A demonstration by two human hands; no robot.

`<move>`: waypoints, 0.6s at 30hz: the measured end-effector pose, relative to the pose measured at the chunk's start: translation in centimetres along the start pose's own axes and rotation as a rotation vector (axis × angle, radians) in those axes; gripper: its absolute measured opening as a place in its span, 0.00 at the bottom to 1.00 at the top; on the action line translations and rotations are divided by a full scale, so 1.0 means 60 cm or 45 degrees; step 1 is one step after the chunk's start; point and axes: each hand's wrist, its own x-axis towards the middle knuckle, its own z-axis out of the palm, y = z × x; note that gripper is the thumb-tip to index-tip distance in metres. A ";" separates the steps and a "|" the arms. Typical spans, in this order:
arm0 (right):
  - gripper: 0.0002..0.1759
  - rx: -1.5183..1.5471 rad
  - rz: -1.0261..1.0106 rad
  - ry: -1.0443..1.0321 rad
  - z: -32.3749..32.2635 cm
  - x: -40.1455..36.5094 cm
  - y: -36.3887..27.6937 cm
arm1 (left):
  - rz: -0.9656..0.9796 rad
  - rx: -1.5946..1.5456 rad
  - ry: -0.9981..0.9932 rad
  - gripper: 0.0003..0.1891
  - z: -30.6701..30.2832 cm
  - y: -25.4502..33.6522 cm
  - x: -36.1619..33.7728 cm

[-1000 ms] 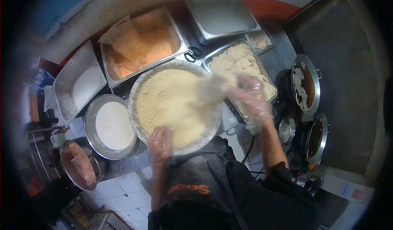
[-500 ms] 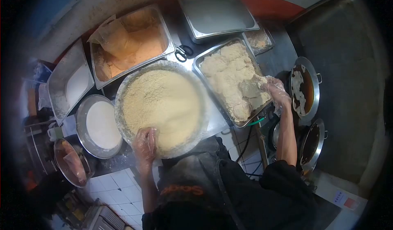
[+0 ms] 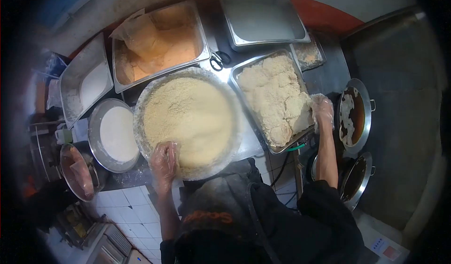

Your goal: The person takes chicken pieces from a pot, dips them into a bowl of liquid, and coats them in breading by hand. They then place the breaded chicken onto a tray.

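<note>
A clear plastic glove covers each hand. My left hand (image 3: 164, 161) rests at the near left rim of the wide bowl (image 3: 237, 123) of pale yellow crumbs (image 3: 202, 118), its fingers curled; what they hold, if anything, is hidden. At the right edge of the metal tray (image 3: 256, 132), my right hand (image 3: 322, 111) has its fingers together on the end of a crumb-coated piece (image 3: 299, 108). That piece lies on a heap of similar coated pieces (image 3: 268, 83).
Behind the bowl are a pan of orange powder (image 3: 176, 45), black-handled scissors (image 3: 219, 60) and a deep metal container (image 3: 263, 19). A bowl of white powder (image 3: 117, 133) stands left. Two pans (image 3: 361, 118) (image 3: 355, 179) of dark liquid sit right.
The coated piece in my right hand was raised and tilted; now it lies flatter on the heap. My left hand stays at the bowl's rim. The camera view has shifted slightly.
</note>
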 end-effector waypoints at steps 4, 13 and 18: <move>0.16 0.002 -0.101 0.078 0.066 0.002 0.030 | 0.018 0.079 -0.044 0.04 -0.002 -0.003 -0.001; 0.23 0.532 -0.308 -0.007 0.013 -0.073 -0.174 | 0.051 0.087 0.772 0.05 -0.191 -0.046 -0.064; 0.22 1.119 -0.516 -0.154 0.033 -0.160 -0.324 | -0.560 0.247 0.901 0.09 -0.416 -0.183 -0.084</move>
